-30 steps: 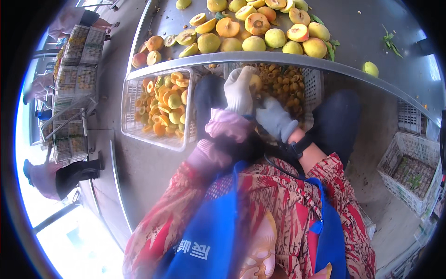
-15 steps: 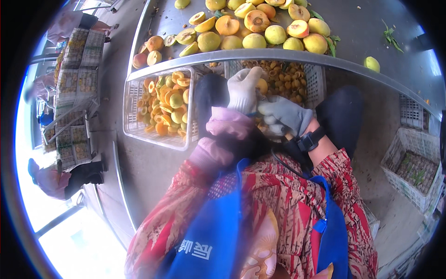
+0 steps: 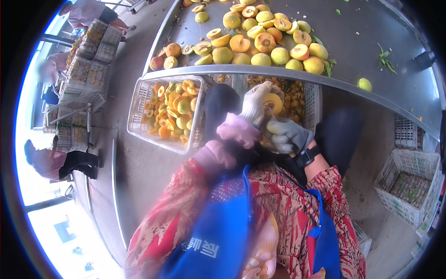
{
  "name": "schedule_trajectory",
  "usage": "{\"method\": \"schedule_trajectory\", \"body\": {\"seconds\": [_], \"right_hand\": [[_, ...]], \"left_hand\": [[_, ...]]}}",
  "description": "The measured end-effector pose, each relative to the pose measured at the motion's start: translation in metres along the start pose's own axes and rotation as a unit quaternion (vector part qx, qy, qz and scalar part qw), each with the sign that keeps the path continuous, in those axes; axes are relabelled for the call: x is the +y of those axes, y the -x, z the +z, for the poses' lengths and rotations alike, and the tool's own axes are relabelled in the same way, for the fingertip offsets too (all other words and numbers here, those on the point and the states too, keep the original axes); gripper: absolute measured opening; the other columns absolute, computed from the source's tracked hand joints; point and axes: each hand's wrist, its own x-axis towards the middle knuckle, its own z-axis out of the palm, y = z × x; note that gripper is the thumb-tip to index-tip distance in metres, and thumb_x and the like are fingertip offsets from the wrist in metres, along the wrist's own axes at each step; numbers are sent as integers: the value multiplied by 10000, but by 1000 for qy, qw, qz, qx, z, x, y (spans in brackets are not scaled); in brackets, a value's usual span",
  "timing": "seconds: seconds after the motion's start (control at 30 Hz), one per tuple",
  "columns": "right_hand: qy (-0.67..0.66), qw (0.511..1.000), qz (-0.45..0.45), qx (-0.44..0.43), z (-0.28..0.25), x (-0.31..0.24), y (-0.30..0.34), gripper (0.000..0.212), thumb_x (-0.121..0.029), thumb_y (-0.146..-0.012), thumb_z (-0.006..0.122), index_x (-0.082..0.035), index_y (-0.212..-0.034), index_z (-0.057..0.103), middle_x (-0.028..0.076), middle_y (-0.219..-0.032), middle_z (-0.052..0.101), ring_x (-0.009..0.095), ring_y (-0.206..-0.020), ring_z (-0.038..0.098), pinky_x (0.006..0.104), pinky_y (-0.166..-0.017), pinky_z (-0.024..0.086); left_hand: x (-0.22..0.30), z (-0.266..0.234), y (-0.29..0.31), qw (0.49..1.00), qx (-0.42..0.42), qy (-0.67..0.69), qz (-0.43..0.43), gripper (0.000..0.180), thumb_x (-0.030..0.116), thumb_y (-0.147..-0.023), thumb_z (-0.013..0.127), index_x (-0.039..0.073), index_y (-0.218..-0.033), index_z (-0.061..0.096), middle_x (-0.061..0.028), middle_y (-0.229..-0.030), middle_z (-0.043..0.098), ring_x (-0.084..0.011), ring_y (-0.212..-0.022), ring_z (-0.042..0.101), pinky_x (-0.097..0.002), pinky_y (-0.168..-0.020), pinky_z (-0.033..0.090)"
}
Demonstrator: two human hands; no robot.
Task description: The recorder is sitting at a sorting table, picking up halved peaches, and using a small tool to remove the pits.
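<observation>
My left hand, in a white knitted glove, is closed round a yellow peach whose cut face and darker centre show. Just below and to its right is my right hand in a grey-coated glove, fingers curled; whatever they grip is hidden. Both hands are over my lap, in front of a crate of small brownish-orange fruit pieces between my knees. By my left knee, a white plastic crate holds many orange peach halves.
Beyond my hands runs the raised metal rim of a table, with whole and halved peaches heaped on it. A pale crate with leafy scraps stands on the floor at right. Stacked crates and several people are at far left.
The peach in my left hand now shows its cut face. Both hands are slightly farther apart. The table and crates sit lower in view, as my head has shifted.
</observation>
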Motion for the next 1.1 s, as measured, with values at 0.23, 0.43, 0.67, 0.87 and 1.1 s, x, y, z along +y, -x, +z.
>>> {"method": "schedule_trajectory", "body": {"seconds": [0.23,0.43,0.67,0.87,1.1], "right_hand": [[536,785,-90,299,-9,13,-13,294,-287,-906,598,-18,-1021,567,71,-738,600,171,-535,570,320,-498,466],[371,859,-95,339,-24,25,-38,439,-291,-891,540,-23,-1236,499,263,-914,648,423,-848,629,454,-762,497],[435,819,-124,355,-25,19,-52,346,-257,-892,549,-39,-1160,516,251,-872,645,403,-811,640,460,-695,489],[114,937,-159,288,-1,-13,-30,237,-232,-954,574,-85,-1133,523,48,-806,621,122,-652,587,323,-531,474],[206,821,-408,343,12,-41,-34,394,-229,-988,547,-54,-1340,510,4,-943,600,76,-716,552,231,-598,477]], "left_hand": [[111,-85,1,800,303,-442,270,349,316,-840,677,83,-1099,658,-105,-986,697,-298,-875,672,-387,-765,531],[164,-81,-36,546,285,-726,305,521,464,-841,639,125,-1236,621,-148,-1153,666,-333,-1083,616,-408,-929,470],[98,34,-146,503,23,-834,225,355,403,-874,590,122,-1089,612,-161,-1004,682,-332,-970,663,-432,-823,514],[96,54,-146,594,62,-769,230,323,327,-831,634,87,-1048,631,-179,-1002,676,-336,-945,666,-456,-805,512],[115,16,-63,727,-156,-638,202,422,250,-759,730,36,-1118,671,-97,-951,699,-195,-812,672,-321,-758,525]]}}
